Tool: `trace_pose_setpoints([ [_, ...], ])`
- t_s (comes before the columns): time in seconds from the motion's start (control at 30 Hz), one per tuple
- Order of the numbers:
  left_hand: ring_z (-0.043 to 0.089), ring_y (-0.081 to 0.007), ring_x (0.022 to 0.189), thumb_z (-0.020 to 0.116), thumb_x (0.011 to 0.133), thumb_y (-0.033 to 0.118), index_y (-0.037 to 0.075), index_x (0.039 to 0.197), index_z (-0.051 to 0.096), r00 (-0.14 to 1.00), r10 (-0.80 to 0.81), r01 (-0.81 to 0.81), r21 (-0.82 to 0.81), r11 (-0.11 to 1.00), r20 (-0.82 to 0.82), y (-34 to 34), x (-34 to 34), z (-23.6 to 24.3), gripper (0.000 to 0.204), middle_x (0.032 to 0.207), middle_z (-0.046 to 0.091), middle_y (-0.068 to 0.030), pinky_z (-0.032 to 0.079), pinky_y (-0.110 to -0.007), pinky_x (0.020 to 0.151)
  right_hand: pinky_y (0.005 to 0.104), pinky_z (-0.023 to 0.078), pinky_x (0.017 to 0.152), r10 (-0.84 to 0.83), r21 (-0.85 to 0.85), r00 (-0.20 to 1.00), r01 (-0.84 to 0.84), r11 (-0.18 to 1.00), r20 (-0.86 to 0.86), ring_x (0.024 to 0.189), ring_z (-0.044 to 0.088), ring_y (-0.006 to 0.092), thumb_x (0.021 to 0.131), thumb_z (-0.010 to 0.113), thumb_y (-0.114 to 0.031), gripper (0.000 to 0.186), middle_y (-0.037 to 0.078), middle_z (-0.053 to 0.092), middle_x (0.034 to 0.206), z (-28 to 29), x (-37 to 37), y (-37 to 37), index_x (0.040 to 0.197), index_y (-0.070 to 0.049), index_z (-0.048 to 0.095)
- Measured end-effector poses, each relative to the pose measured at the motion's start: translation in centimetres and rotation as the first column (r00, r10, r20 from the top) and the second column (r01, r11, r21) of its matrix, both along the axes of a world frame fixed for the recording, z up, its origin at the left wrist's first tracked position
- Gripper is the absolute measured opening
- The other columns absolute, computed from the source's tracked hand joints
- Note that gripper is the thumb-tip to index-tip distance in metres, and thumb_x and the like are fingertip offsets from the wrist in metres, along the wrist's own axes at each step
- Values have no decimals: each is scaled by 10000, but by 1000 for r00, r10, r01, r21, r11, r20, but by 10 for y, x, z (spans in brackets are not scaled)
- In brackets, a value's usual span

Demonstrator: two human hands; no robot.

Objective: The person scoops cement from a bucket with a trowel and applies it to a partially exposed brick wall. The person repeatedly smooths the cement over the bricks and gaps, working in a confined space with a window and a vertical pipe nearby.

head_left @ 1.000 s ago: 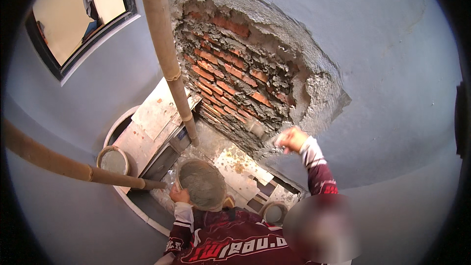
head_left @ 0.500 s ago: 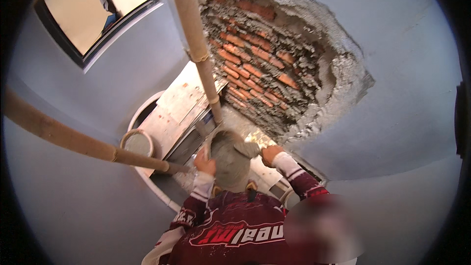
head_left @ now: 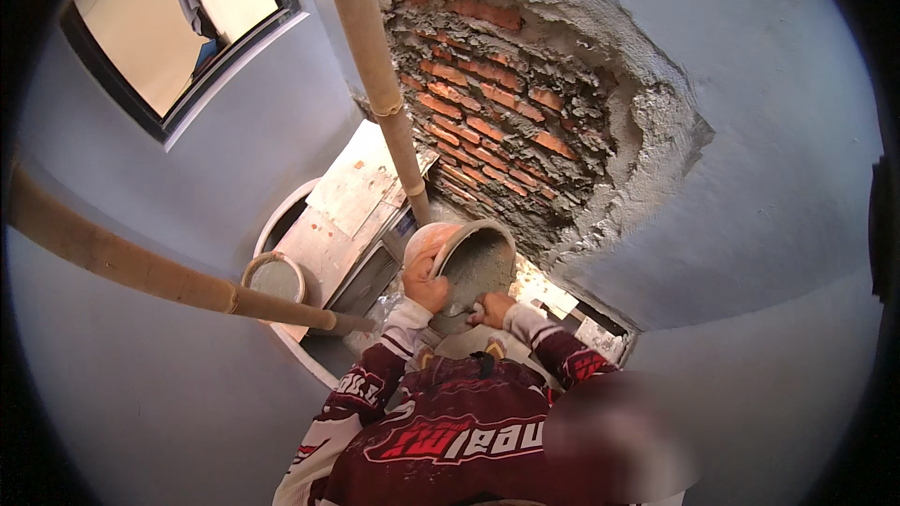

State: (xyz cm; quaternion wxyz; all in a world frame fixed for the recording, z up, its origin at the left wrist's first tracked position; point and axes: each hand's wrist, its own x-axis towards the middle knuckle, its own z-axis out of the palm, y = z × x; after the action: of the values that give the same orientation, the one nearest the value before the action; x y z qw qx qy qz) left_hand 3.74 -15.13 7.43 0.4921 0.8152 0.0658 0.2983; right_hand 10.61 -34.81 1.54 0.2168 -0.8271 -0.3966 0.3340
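My left hand [head_left: 427, 287] is closed on the rim of a pale orange bucket [head_left: 428, 241], which is tipped with its mouth toward me. Wet grey mortar [head_left: 486, 264] coats the inside of it. Close to the lower lip, my right hand [head_left: 492, 309] is closed round the handle of a trowel [head_left: 451, 323]. Its grey blade points left below the rim and is hard to tell from the mortar. Ahead of both hands, a wall patch of exposed bricks [head_left: 483, 112] shows rough mortar, with a ragged plaster border round it.
One bamboo pole [head_left: 375, 66] stands upright before the wall; another bamboo pole [head_left: 178, 278] slants in from the left. A second bucket [head_left: 274, 279] of grey mix stands beside boards [head_left: 352, 183] lying over a round tub. A dark-framed window [head_left: 169, 122] is at upper left.
The bucket has been tipped up toward me and shifted slightly right and away. My right hand has moved left and down with the trowel, from the bucket's right side to its lower lip.
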Motion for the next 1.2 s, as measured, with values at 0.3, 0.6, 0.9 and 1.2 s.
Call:
trace_pose_setpoints([
  [0.3, 631, -213, 958, 542, 653, -70, -58, 1131, 625, 956, 180, -248, -309, 918, -233, 1, 5, -37, 485, 1026, 669, -119, 464, -301, 870, 496, 496, 747, -99, -177, 962, 147, 973, 256, 847, 642, 402, 878, 578, -376, 341, 196, 669, 842, 39, 20, -68, 1018, -66, 573],
  [0.6, 611, -153, 702, 508, 668, -106, -46, 1102, 636, 847, 301, -528, -626, 574, -439, -8, -47, -112, 456, 876, 664, -68, 482, -276, 600, 418, 499, 717, 29, 3, 999, -29, 1000, 13, 790, 656, 331, 797, 696, -332, 294, 128, 681, 814, 134, 58, -85, 899, -59, 653],
  [0.9, 640, -186, 751, 487, 655, -114, -48, 1064, 640, 799, 400, -600, -566, 565, -449, -9, -84, -106, 441, 895, 670, -70, 503, -284, 696, 276, 470, 477, -679, 191, 733, 671, 716, -28, 551, 591, 117, 861, 674, -258, 257, 40, 626, 668, 244, 230, -189, 870, -2, 698],
  [1.2, 651, -232, 890, 526, 637, -76, -57, 1062, 639, 763, 538, -642, -324, 695, -360, 16, -69, -147, 440, 931, 677, -127, 491, -331, 835, 452, 521, 811, -163, -264, 955, 229, 937, 247, 904, 661, 379, 834, 624, -465, 481, 219, 683, 966, 174, 113, -116, 999, -16, 670],
])
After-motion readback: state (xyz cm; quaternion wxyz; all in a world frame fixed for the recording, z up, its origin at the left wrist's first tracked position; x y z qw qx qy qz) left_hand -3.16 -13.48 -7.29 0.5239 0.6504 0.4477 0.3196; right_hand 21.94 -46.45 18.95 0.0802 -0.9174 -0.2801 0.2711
